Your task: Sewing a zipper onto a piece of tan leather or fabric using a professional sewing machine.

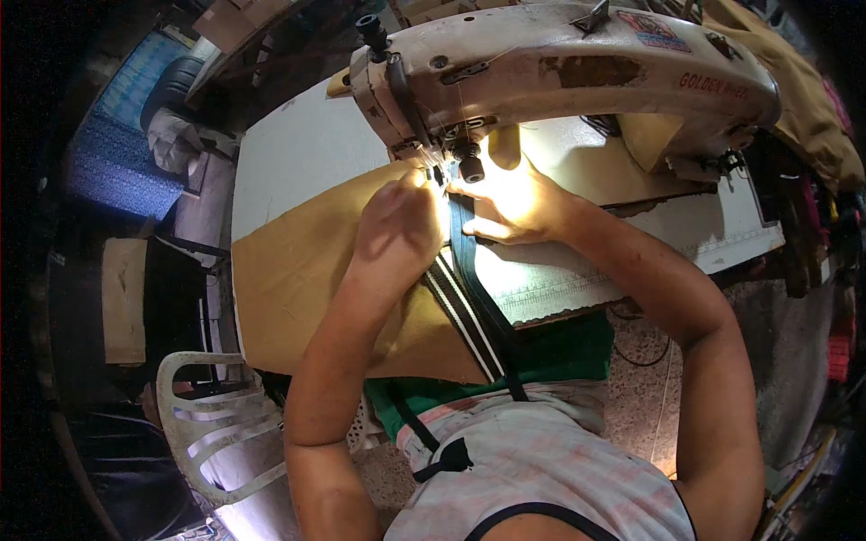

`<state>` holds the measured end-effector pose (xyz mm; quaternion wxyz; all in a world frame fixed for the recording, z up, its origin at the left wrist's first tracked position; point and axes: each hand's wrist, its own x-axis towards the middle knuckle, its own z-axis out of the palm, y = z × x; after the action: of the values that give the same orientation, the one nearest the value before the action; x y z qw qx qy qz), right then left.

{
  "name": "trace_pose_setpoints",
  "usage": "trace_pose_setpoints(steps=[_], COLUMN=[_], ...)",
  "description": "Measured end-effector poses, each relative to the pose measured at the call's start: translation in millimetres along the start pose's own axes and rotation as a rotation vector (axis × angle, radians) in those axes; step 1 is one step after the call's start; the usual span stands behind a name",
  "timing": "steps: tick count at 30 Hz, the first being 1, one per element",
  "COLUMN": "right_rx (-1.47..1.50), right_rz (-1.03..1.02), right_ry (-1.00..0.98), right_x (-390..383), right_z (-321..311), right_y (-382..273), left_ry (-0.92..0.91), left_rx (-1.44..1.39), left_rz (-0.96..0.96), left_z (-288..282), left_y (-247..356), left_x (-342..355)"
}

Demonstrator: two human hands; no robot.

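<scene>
Under the head of a sewing machine (559,77), both my hands work close to the needle. My left hand (401,221) is closed, fingertips pinched at the edge of a tan fabric piece (307,270) beside the presser foot; the fingertips are partly hidden. My right hand (523,203) is bent around a dark fabric strip (465,239), thumb and forefinger touching it, its fingers washed out by the lamp glare. A dark striped webbing strap (465,316) with white lines runs from the needle area down the fabric's right edge toward my lap.
The white machine table (298,144) carries a ruler scale (577,288) along its near edge. A white plastic chair (221,433) stands at the lower left. More tan cloth (780,90) hangs behind the machine at the right. A blue patterned cloth (122,167) lies at the far left.
</scene>
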<state>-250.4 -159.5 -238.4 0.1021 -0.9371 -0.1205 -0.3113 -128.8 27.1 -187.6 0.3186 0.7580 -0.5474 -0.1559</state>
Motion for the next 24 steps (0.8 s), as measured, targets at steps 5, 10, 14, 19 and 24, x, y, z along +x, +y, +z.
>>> trace_pose_setpoints(steps=[5, 10, 14, 19, 24], right_rx=[0.105, 0.066, 0.068, 0.111, 0.059], right_rz=[0.042, 0.025, -0.005, 0.038, -0.021], right_ry=[-0.097, -0.075, -0.069, -0.111, 0.043], right_x=[-2.9, -2.5, -3.0, -1.5, -5.4], right_z=[-7.4, -7.2, -5.9, 4.4, 13.8], right_y=[-4.5, -2.4, 1.2, 2.6, 7.7], left_ry=[0.154, 0.117, 0.136, 0.161, 0.232], left_rx=[0.484, 0.411, 0.552, 0.451, 0.448], left_rz=[0.245, 0.284, 0.212, 0.049, 0.123], left_z=[0.8, 1.5, 3.7, 23.5, 40.0], left_y=[0.8, -1.6, 0.5, 13.9, 14.5], left_x=[-3.9, -0.9, -3.9, -9.7, -20.1])
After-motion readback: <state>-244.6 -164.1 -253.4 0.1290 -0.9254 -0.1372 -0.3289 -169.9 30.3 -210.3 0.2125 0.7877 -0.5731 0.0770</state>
